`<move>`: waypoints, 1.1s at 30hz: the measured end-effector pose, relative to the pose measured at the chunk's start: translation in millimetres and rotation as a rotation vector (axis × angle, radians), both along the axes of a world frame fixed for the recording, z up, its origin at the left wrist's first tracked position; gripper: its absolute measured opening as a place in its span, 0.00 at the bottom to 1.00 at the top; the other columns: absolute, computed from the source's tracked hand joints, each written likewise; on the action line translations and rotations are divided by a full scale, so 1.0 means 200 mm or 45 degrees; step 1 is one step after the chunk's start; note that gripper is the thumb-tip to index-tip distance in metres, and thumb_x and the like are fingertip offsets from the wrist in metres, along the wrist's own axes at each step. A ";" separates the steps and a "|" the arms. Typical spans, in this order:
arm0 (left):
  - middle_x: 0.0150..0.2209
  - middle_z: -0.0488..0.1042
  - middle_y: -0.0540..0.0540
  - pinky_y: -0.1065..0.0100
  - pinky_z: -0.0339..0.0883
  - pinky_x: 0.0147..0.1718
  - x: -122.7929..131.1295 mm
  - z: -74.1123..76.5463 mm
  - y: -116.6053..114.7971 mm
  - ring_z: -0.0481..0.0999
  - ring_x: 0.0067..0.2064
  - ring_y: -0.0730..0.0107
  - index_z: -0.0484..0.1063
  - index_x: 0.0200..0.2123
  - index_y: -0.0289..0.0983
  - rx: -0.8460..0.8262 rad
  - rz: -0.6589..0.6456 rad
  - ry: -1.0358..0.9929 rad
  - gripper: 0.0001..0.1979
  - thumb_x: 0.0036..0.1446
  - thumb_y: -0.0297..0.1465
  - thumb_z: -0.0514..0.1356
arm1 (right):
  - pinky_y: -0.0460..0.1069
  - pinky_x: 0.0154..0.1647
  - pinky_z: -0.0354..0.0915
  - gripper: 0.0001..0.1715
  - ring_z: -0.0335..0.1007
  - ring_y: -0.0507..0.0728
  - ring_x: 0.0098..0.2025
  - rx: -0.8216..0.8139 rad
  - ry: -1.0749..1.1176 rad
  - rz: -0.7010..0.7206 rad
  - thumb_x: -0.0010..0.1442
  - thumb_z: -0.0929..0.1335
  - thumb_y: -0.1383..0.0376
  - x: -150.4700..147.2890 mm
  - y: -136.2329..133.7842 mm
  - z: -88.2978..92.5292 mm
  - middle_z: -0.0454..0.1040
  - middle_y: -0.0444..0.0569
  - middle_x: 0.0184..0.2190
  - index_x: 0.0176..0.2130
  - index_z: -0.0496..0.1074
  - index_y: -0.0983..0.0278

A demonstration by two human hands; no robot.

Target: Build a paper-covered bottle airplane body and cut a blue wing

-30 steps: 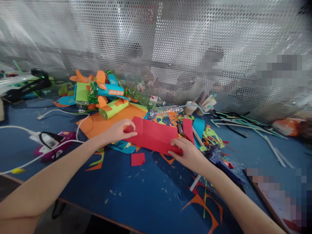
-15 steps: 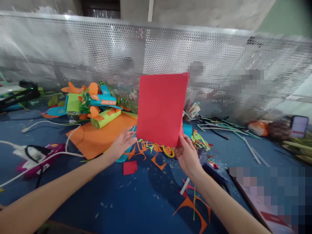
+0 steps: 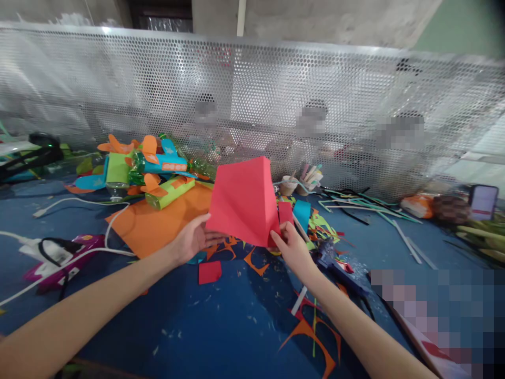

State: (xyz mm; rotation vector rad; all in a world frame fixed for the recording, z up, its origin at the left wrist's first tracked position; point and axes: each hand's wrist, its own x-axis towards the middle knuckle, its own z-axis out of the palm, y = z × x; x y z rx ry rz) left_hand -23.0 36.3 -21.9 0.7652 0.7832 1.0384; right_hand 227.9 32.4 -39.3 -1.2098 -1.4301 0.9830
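A red sheet of paper [image 3: 240, 202] is held up in front of me above the table, with a crease down its right side and a folded strip along that edge. My right hand [image 3: 292, 245] pinches its lower right corner between thumb and fingers. At the lower left corner, my left hand [image 3: 193, 239] has its thumb by the edge and its fingers stretched underneath, with the paper between them. Below lie orange paper scraps [image 3: 256, 263] and a small red paper piece [image 3: 210, 272] on the blue table [image 3: 209, 326].
Paper-and-bottle models [image 3: 165, 163] rest beside an orange sheet [image 3: 158, 226] at left. A purple power strip [image 3: 74, 263] with white cables lies nearer. Cups of markers [image 3: 310, 179], a blue glue gun [image 3: 335, 263] and a phone [image 3: 483, 202] are to the right. A perforated metal screen [image 3: 158, 89] stands behind.
The red paper has come down and tilted back, and it now bends along a crease. My left hand has moved in to its lower left corner; my right hand still grips the right corner.
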 end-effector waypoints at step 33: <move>0.38 0.74 0.43 0.62 0.69 0.41 0.03 0.02 -0.04 0.76 0.37 0.63 0.64 0.46 0.38 -0.056 0.129 -0.073 0.28 0.53 0.54 0.46 | 0.53 0.36 0.73 0.21 0.75 0.54 0.33 -0.411 0.328 0.193 0.50 0.67 0.63 -0.05 -0.05 0.04 0.75 0.44 0.34 0.44 0.58 0.58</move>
